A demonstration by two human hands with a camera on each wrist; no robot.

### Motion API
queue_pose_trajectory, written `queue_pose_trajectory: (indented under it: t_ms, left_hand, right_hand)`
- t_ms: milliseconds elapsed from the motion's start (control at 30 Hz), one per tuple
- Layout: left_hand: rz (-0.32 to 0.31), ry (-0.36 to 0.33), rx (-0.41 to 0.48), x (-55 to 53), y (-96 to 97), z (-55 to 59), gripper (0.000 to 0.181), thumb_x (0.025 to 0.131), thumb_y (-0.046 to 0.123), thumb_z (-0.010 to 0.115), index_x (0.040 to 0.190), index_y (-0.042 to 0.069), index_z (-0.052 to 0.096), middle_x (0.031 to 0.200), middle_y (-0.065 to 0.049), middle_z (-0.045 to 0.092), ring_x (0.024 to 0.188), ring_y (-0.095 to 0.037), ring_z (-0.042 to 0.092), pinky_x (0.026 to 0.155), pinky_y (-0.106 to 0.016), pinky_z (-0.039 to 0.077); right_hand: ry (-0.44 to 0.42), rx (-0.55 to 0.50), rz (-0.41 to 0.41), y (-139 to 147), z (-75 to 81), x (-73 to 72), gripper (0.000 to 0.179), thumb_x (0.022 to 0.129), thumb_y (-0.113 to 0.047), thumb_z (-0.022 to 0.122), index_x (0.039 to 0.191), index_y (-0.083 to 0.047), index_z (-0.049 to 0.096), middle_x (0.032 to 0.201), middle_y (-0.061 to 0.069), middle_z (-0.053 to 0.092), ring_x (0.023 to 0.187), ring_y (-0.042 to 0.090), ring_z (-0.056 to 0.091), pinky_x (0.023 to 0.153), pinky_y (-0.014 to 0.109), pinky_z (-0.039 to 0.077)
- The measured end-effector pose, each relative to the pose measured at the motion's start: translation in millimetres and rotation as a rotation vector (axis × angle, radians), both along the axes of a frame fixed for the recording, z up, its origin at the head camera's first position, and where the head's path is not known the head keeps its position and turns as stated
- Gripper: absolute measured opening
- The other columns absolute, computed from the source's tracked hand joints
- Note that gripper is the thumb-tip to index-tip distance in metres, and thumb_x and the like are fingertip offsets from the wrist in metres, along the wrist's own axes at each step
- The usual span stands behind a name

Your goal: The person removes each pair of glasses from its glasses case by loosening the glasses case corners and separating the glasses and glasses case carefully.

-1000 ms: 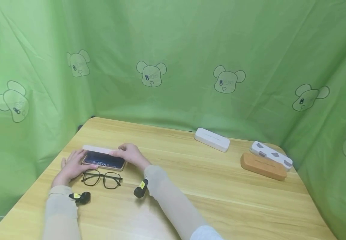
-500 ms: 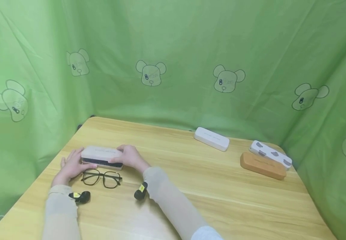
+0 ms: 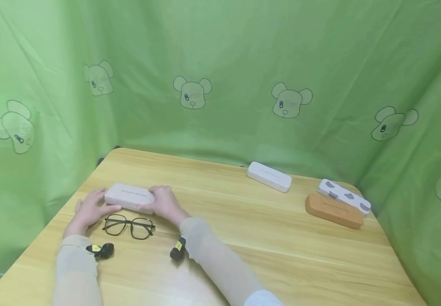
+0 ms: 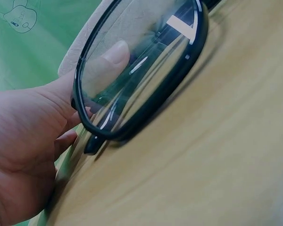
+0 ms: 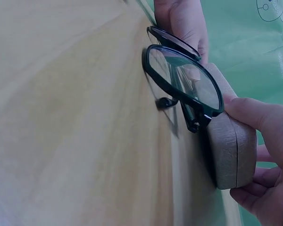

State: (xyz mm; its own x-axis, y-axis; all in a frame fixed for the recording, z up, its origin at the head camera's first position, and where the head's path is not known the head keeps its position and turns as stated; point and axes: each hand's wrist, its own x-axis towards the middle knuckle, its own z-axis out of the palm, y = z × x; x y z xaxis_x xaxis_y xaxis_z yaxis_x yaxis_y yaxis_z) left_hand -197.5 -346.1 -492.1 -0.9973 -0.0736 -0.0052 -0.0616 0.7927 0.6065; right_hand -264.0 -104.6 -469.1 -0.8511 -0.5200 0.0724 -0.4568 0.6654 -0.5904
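Observation:
In the head view a closed whitish glasses case [image 3: 129,196] lies on the left part of the table. My left hand [image 3: 89,211] holds its left end, with the thumb along the front side. At the other end my right hand [image 3: 165,205] grips the case, thumb in front and fingers behind; the right wrist view shows the case's seam [image 5: 236,150] closed. Black-framed eyeglasses [image 3: 129,222] stand just in front of the case, temples folded, touched by neither hand. They cover part of my left thumb [image 4: 115,54] in the left wrist view.
A white case [image 3: 269,177] lies near the table's back edge. At the right, an orange-brown case [image 3: 334,211] sits against a white case with grey patches [image 3: 344,196]. Green curtain [image 3: 236,127] surrounds the wooden table [image 3: 274,246].
The lid of the whitish case has come down from open, hiding the dark inside with its lettering. My right hand moved slightly down with the lid; my left hand stayed nearly still.

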Motion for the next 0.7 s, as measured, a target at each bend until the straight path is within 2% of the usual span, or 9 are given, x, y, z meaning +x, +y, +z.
queue_pose_trajectory:
  t_ms: [300, 500, 700]
  left_hand:
    - [-0.009, -0.001, 0.01, 3.1, 2.4, 0.9, 0.095, 0.081, 0.052, 0.072, 0.146, -0.005, 0.033, 0.155, -0.034, 0.017, 0.142, -0.057, 0.013, 0.106, -0.079, -0.007]
    - [-0.013, -0.009, -0.004, 2.1, 1.9, 0.8, 0.095, 0.08, 0.051, 0.073, 0.145, -0.006, 0.035, 0.155, -0.034, 0.017, 0.142, -0.057, 0.012, 0.106, -0.08, -0.006]
    - [-0.014, -0.004, -0.016, -0.3, -0.2, 0.6, 0.097, 0.077, 0.052, 0.076, 0.147, -0.002, 0.034, 0.155, -0.034, 0.018, 0.141, -0.058, 0.012, 0.104, -0.081, -0.005]
  right_hand:
    - [0.052, 0.049, 0.004, -0.4, -4.1, 4.5, 0.079, 0.068, -0.049, 0.084, 0.132, -0.011, 0.059, 0.123, 0.002, 0.067, 0.108, 0.015, 0.058, 0.098, 0.027, 0.048]
    - [0.101, 0.099, -0.006, -2.2, -7.3, 6.4, 0.079, 0.067, -0.05, 0.084, 0.132, -0.012, 0.058, 0.12, 0.0, 0.066, 0.107, 0.015, 0.054, 0.093, 0.025, 0.049]
    - [0.149, 0.148, 0.015, -2.8, -4.6, 8.3, 0.077, 0.068, -0.047, 0.085, 0.132, -0.012, 0.058, 0.123, 0.0, 0.065, 0.109, 0.014, 0.053, 0.094, 0.023, 0.047]
